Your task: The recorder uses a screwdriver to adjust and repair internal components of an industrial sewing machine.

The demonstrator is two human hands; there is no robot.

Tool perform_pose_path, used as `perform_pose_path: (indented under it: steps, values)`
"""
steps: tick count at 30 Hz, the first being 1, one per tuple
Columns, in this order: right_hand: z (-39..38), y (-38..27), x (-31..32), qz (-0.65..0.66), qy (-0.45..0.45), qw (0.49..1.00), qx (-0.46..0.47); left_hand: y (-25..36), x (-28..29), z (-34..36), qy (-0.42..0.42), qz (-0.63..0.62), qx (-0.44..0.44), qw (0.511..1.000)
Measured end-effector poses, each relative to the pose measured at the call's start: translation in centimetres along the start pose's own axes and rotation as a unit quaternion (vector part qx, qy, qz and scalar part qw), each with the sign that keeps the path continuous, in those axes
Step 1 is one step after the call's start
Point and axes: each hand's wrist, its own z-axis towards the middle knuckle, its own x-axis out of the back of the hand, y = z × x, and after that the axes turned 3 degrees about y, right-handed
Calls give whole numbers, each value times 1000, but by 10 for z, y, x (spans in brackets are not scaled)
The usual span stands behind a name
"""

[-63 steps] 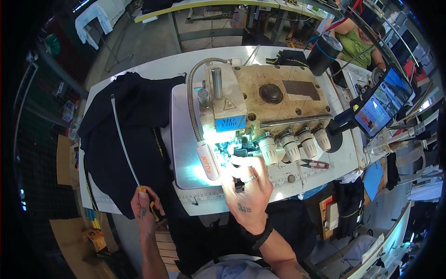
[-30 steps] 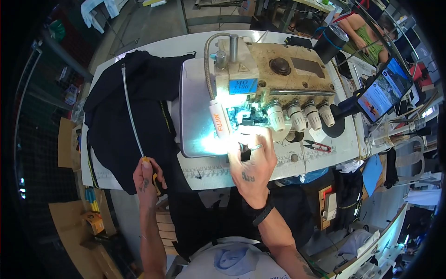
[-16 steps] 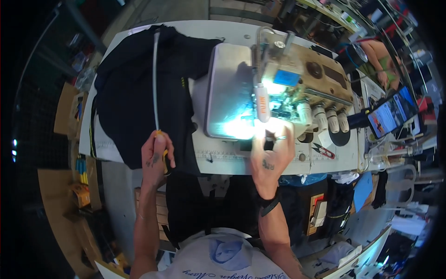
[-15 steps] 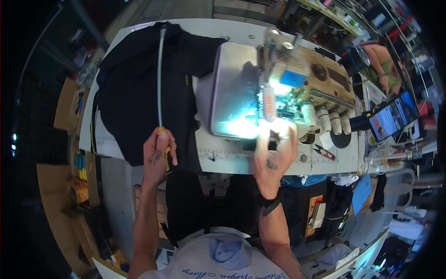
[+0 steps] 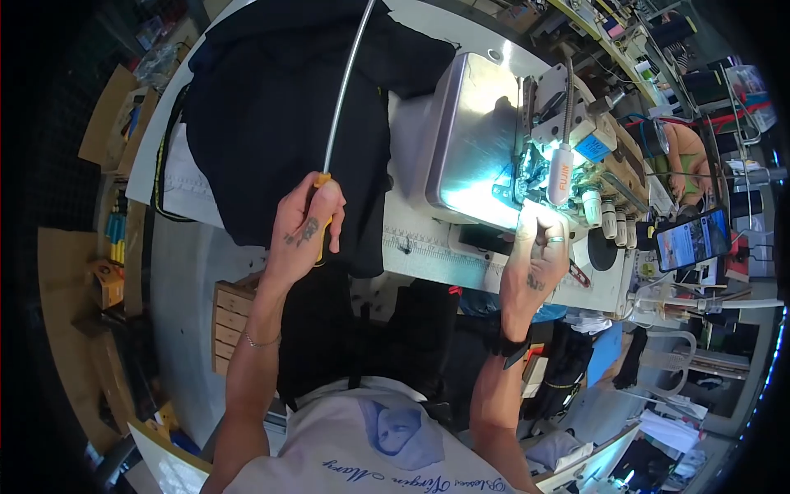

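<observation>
My left hand (image 5: 306,219) is closed round the yellow-and-black handle of a tool with a long, thin silver shaft (image 5: 344,99), held over black fabric (image 5: 247,115) spread on the left of the table. My right hand (image 5: 535,259) has its fingertips pinched at the front of the sewing machine (image 5: 621,160), by the metal side plate (image 5: 473,132), just below a lit gooseneck lamp (image 5: 560,177); what they hold is too small or hidden to tell. Several white dials (image 5: 609,218) sit to its right, with red-handled snips (image 5: 581,276) nearby on the table (image 5: 411,263).
A phone on a mount (image 5: 691,239) stands at the right, with another person (image 5: 683,165) behind it. Cardboard boxes (image 5: 70,321) are at the left, a small wooden drawer unit (image 5: 233,325) is under the table edge, and a rack of tubes and cables fills the upper right.
My view has tilted and shifted, moving the machine right and up in the picture. My left hand still grips the tool, and my right hand stays pinched by the needle area.
</observation>
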Motion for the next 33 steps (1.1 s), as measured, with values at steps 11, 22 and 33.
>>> perform_pose_path:
  steps: [11,22,33]
  values:
    - [6,33,51,40,94,989,-109,-2,5,0,-14,-4,-7,1000]
    - [62,146,119,132,120,953,-243,20,-10,-2,90,-27,-57,994]
    - [112,175,121,314,-8,903,-293,68,-103,45,79,405,-244,878]
